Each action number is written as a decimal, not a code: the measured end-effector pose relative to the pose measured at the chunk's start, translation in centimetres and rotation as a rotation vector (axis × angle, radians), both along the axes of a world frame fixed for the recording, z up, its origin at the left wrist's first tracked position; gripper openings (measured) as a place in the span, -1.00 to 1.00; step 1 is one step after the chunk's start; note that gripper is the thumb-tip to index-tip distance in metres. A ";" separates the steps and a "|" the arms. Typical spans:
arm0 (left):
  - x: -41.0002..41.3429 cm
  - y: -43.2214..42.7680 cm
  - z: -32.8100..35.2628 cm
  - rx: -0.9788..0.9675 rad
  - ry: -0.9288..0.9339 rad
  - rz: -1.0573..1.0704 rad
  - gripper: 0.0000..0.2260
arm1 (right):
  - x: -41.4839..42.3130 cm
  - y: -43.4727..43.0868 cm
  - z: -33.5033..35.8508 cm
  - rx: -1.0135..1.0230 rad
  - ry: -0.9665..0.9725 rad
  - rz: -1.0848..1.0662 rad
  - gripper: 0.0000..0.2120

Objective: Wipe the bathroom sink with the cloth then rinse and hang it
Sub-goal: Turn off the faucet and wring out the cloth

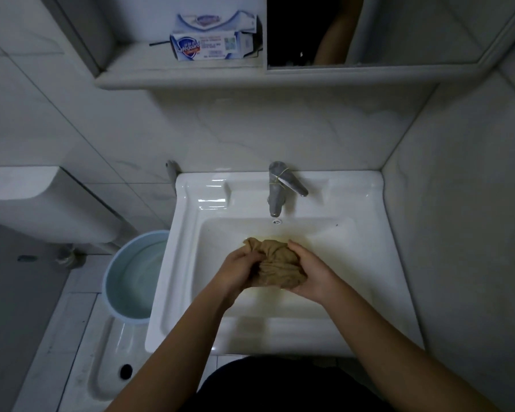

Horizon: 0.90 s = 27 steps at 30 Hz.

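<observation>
A bunched tan cloth (275, 263) is held over the basin of the white bathroom sink (185, 263). My left hand (240, 270) grips its left side and my right hand (311, 270) cups its right side and underside. Both hands press the cloth together below the metal faucet (277, 190). No water stream shows from the spout. The basin floor around the cloth looks yellowish.
A light blue bucket (131, 278) holding water stands on the floor left of the sink, beside a squat toilet pan (107, 367). A soap box (211, 44) sits on the shelf above, next to a mirror (369, 31). Tiled walls close in on the right.
</observation>
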State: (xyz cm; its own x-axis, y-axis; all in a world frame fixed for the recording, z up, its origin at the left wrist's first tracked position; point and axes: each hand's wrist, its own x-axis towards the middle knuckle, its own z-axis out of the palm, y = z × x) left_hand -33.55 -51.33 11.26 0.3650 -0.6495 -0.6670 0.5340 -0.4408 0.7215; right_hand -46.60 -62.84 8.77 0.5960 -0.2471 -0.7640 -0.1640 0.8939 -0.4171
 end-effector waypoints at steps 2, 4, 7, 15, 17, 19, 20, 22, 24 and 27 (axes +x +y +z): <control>0.2 -0.1 -0.2 0.042 -0.106 0.046 -0.88 | -0.4 -0.4 0.6 -0.166 0.056 -0.027 -0.67; 0.7 0.1 -0.5 0.054 -0.171 0.086 -0.90 | -1.1 -0.7 0.8 -0.418 0.170 -0.027 -0.79; 1.7 0.6 -1.0 0.069 -0.255 0.103 -0.85 | -1.9 -1.4 1.0 -0.677 0.256 0.010 -0.90; 2.0 -0.2 0.1 0.132 0.030 0.148 -0.73 | -0.1 -0.4 1.3 -0.864 0.235 0.176 -0.74; 2.1 -0.3 0.6 0.062 0.193 0.144 -0.62 | 0.3 -0.3 1.4 -0.853 0.216 0.165 -0.65; 2.4 -0.5 0.9 0.010 0.256 0.136 -0.59 | 0.5 -0.3 1.3 -0.845 0.215 0.176 -0.58; 2.6 -0.6 1.1 0.001 0.262 0.120 -0.59 | 0.6 -0.3 1.2 -0.857 0.226 0.183 -0.61; 2.7 -1.0 1.7 -0.010 0.272 0.090 -0.62 | 0.8 -0.3 0.8 -0.901 0.251 0.186 -0.70; 3.0 -1.4 2.2 -0.015 0.282 0.074 -0.61 | 1.1 -0.2 0.4 -0.924 0.238 0.181 -0.76; 3.7 -1.9 2.5 -0.016 0.308 0.062 -0.52 | 1.5 0.1 -0.1 -0.860 0.180 0.229 -0.83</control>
